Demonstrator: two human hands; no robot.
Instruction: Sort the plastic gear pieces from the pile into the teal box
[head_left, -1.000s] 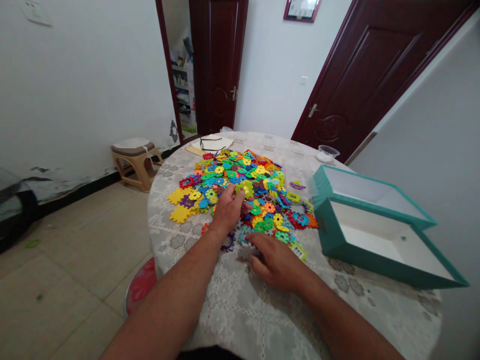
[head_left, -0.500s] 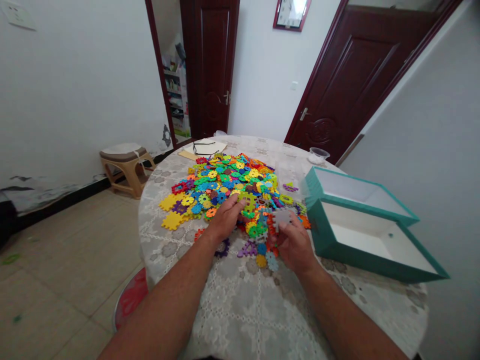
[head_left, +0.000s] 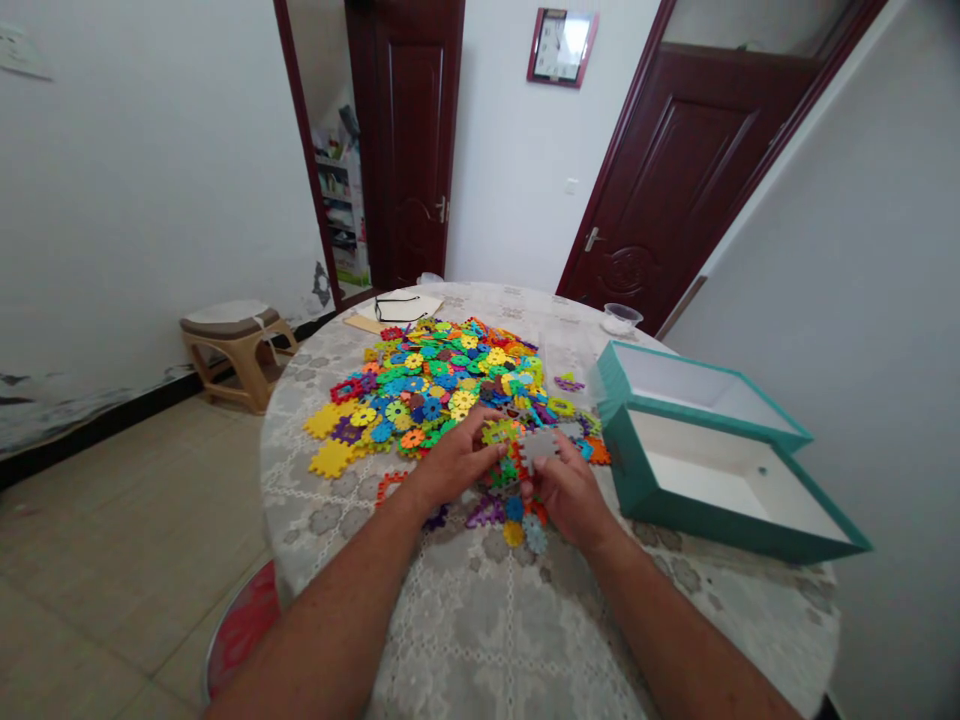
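Grey interlocking piece (head_left: 540,448) is held in the right hand (head_left: 571,497), pinched between thumb and fingers, just above the pile. Left hand (head_left: 450,465) is narrowly curled beside it, with the fingertips (head_left: 487,432) on or just over a green piece (head_left: 501,432); whether that piece is gripped cannot be told. Both hands are close together at the near edge of the pile (head_left: 435,393) of multicoloured plastic gear-shaped pieces, which is spread on a lace tablecloth (head_left: 480,625). Loose pieces (head_left: 514,520) are scattered just below the hands. Yellow square pieces (head_left: 330,458) lie left of the left hand.

To the right of the right hand, a teal box is set on the table in two open halves: the near half (head_left: 630,450) and the far half (head_left: 622,375), both white inside, with no pieces seen in them. A small clear plastic bowl (head_left: 621,318) stands beyond them near the table edge. Glasses (head_left: 397,307) lie on a paper (head_left: 420,309) beyond the pile. A wooden stool (head_left: 232,345) stands on the floor, left of the table.
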